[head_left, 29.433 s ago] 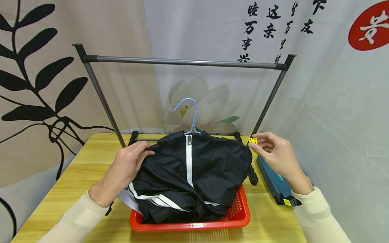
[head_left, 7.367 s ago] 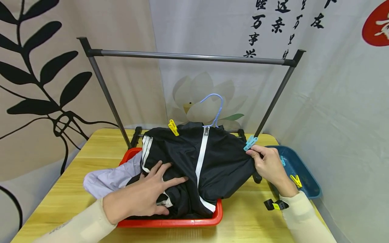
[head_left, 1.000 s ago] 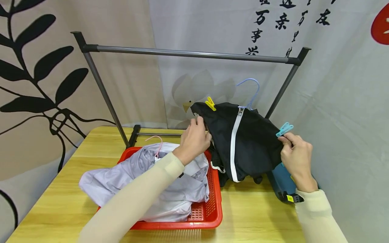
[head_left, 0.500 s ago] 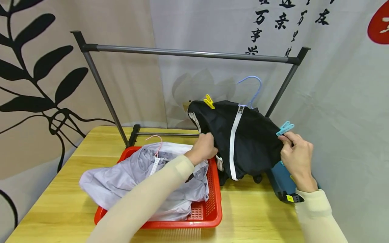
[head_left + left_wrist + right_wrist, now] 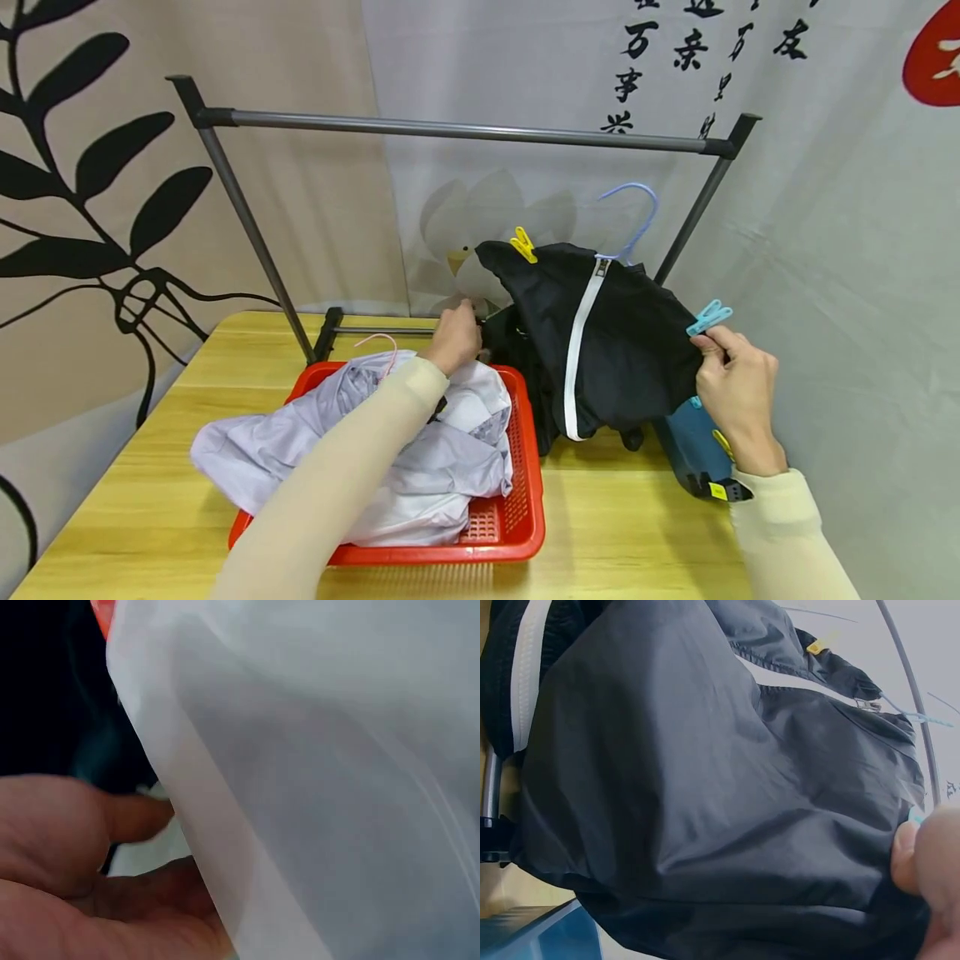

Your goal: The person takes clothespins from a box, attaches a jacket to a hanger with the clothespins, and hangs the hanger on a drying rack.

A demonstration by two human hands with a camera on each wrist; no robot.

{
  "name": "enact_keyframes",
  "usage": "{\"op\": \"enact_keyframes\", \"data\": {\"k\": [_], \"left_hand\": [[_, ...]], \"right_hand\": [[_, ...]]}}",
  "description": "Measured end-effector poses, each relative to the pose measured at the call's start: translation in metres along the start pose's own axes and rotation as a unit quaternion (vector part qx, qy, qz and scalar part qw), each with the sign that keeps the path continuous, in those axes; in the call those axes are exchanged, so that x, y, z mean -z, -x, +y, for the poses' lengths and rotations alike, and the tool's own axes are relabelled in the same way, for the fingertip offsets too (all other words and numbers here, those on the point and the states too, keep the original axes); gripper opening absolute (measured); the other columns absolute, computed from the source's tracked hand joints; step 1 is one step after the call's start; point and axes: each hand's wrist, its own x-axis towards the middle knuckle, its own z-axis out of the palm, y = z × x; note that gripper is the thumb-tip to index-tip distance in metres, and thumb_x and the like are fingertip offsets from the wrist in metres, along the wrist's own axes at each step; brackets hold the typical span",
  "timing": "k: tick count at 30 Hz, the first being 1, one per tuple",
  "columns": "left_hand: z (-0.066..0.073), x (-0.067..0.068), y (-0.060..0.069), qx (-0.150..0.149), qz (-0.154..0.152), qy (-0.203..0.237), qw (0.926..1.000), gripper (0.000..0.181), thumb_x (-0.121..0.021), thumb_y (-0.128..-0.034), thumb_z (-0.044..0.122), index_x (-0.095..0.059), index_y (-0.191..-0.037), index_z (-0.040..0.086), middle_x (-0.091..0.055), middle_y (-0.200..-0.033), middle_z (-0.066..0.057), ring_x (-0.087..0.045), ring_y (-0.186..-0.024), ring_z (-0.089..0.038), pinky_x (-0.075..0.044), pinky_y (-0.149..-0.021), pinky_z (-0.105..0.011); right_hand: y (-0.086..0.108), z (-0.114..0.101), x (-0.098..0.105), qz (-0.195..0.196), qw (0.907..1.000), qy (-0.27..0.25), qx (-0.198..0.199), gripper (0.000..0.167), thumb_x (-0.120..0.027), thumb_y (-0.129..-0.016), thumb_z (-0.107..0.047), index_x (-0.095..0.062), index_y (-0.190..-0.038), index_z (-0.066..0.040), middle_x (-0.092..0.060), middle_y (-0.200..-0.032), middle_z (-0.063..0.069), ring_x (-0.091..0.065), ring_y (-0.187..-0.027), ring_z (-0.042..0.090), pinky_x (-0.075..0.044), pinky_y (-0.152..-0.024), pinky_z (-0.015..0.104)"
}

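Observation:
Raised over the table's right half, the black jacket [image 5: 637, 342] tilts on a blue hanger [image 5: 647, 217]. A yellow clip [image 5: 523, 245] sits on one shoulder, a light-blue clip [image 5: 708, 317] on the other. Just below the blue clip my right hand [image 5: 738, 387] pinches the jacket's corner; in the right wrist view the thumb [image 5: 906, 859] lies on the black cloth [image 5: 780, 825]. My left hand [image 5: 453, 337] is behind the basket, beside dark cloth left of the jacket. White cloth [image 5: 300, 787] hides its fingertips in the left wrist view, so its grip cannot be told.
A red basket [image 5: 531, 500] holds pale grey and white clothing [image 5: 420, 475] with a pink hanger hook [image 5: 390, 343]. The metal rack's rail [image 5: 465, 131] spans behind. At the right, a blue bin [image 5: 686, 446] with clips stands partly behind my right wrist. A patterned curtain hangs at the back.
My left hand has moved left and up from the jacket's side to behind the basket. The jacket has shifted slightly right. My right hand keeps its pinch.

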Motion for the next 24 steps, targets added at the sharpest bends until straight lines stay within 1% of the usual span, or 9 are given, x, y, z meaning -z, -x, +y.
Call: {"op": "enact_keyframes", "data": {"k": [2, 4, 6, 11, 14, 16, 20, 23, 24], "left_hand": [[-0.007, 0.007, 0.003, 0.009, -0.029, -0.026, 0.9992, 0.042, -0.059, -0.1195, 0.016, -0.056, -0.157, -0.004, -0.073, -0.143, -0.037, -0.073, -0.139, -0.052, -0.062, -0.113, -0.058], [-0.012, 0.013, 0.008, 0.011, -0.031, -0.041, 0.9986, 0.045, -0.061, -0.1192, 0.020, -0.055, -0.157, -0.003, -0.072, -0.146, -0.036, -0.075, -0.138, -0.050, -0.063, -0.112, -0.060], [-0.016, 0.020, 0.013, 0.005, -0.028, -0.050, 0.9983, 0.043, -0.063, -0.1188, 0.023, -0.058, -0.155, -0.001, -0.073, -0.146, -0.033, -0.076, -0.136, -0.048, -0.064, -0.108, -0.060], [-0.024, 0.037, 0.023, -0.016, -0.014, -0.054, 0.9983, 0.036, -0.066, -0.1174, 0.027, -0.070, -0.144, 0.003, -0.078, -0.143, -0.025, -0.079, -0.128, -0.042, -0.064, -0.101, -0.058], [-0.028, 0.047, 0.029, -0.031, -0.004, -0.057, 0.9979, 0.033, -0.067, -0.1166, 0.027, -0.075, -0.140, 0.004, -0.080, -0.141, -0.022, -0.078, -0.127, -0.042, -0.064, -0.101, -0.058], [-0.031, 0.054, 0.031, -0.044, 0.004, -0.063, 0.9971, 0.032, -0.067, -0.1160, 0.026, -0.076, -0.139, 0.005, -0.081, -0.141, -0.021, -0.078, -0.130, -0.042, -0.064, -0.104, -0.059], [-0.035, 0.070, 0.039, -0.063, 0.023, -0.055, 0.9962, 0.034, -0.067, -0.1157, 0.023, -0.077, -0.142, 0.004, -0.081, -0.143, -0.019, -0.077, -0.136, -0.042, -0.064, -0.108, -0.060], [-0.038, 0.083, 0.045, -0.074, 0.039, -0.045, 0.9955, 0.032, -0.066, -0.1162, 0.021, -0.076, -0.142, 0.005, -0.082, -0.140, -0.018, -0.079, -0.131, -0.040, -0.065, -0.103, -0.058], [-0.040, 0.087, 0.047, -0.078, 0.045, -0.041, 0.9951, 0.032, -0.065, -0.1164, 0.020, -0.076, -0.142, 0.005, -0.082, -0.140, -0.019, -0.080, -0.125, -0.039, -0.066, -0.099, -0.057]], "right_hand": [[0.001, 0.000, -0.001, -0.002, 1.0000, 0.000, 0.001, 0.017, -0.075, -0.109, 0.000, -0.085, -0.096, 0.001, -0.071, -0.073, 0.020, -0.035, -0.065, -0.016, -0.026, -0.059, 0.014], [0.002, 0.000, -0.002, -0.005, 1.0000, 0.000, 0.000, 0.016, -0.075, -0.109, -0.001, -0.085, -0.096, 0.001, -0.071, -0.074, 0.020, -0.035, -0.065, -0.016, -0.026, -0.059, 0.014], [0.003, 0.001, -0.003, -0.006, 1.0000, -0.001, -0.002, 0.016, -0.076, -0.109, -0.001, -0.085, -0.096, 0.001, -0.071, -0.074, 0.020, -0.035, -0.065, -0.015, -0.026, -0.059, 0.013], [0.004, 0.000, -0.004, -0.010, 0.9999, -0.001, -0.003, 0.015, -0.078, -0.109, -0.003, -0.085, -0.096, 0.001, -0.069, -0.072, 0.019, -0.035, -0.063, -0.013, -0.026, -0.059, 0.014], [0.004, -0.001, -0.004, -0.012, 0.9999, -0.001, -0.003, 0.015, -0.078, -0.109, -0.003, -0.085, -0.097, 0.001, -0.069, -0.072, 0.019, -0.035, -0.064, -0.012, -0.026, -0.059, 0.014], [0.004, -0.002, -0.004, -0.013, 0.9999, -0.002, -0.001, 0.015, -0.077, -0.109, -0.002, -0.085, -0.097, 0.002, -0.069, -0.072, 0.019, -0.035, -0.064, -0.012, -0.026, -0.059, 0.014], [0.005, -0.003, -0.004, -0.014, 0.9999, -0.004, 0.004, 0.015, -0.078, -0.108, -0.001, -0.084, -0.096, 0.002, -0.067, -0.071, 0.018, -0.035, -0.065, -0.012, -0.026, -0.059, 0.015], [0.005, -0.003, -0.004, -0.014, 0.9999, -0.005, 0.007, 0.015, -0.078, -0.108, 0.000, -0.084, -0.095, 0.002, -0.066, -0.070, 0.017, -0.035, -0.065, -0.012, -0.027, -0.059, 0.015], [0.006, -0.004, -0.004, -0.013, 0.9999, -0.005, 0.008, 0.015, -0.078, -0.108, 0.000, -0.084, -0.094, 0.002, -0.066, -0.070, 0.017, -0.035, -0.065, -0.012, -0.027, -0.059, 0.015]]}}
